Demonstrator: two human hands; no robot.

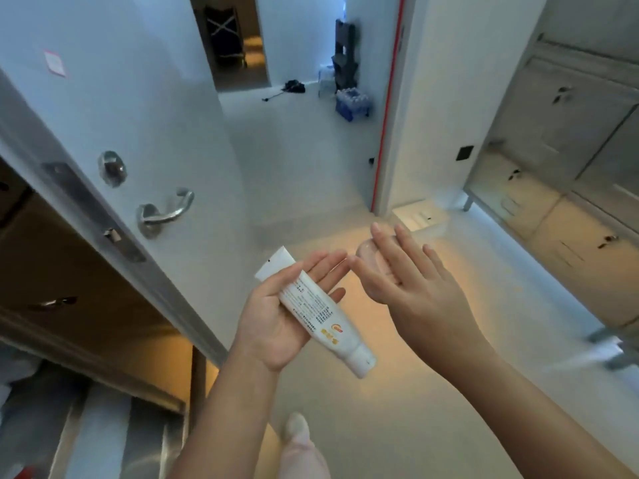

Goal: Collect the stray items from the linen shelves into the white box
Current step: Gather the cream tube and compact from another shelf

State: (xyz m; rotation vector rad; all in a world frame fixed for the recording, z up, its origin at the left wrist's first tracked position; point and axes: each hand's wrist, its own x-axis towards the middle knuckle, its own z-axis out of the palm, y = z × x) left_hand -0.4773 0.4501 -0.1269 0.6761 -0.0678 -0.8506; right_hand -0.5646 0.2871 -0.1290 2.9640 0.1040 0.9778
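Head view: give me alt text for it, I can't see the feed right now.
A left hand holds a white tube across its palm, thumb over it, beside a right hand with straight, spread fingers and a blurred clear item at them. Beyond, a white box sits on the floor; an open door stands left.

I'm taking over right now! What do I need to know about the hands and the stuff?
Left hand: palm up, thumb over a white tube that lies across it.
Right hand: fingers straight, over a blurred clear thing; I cannot tell if it is held.
White box: on the floor ahead, by the wall; its contents are not visible.
Done: tube in hand.
Left: probably carry the tube to the box and drop it in.
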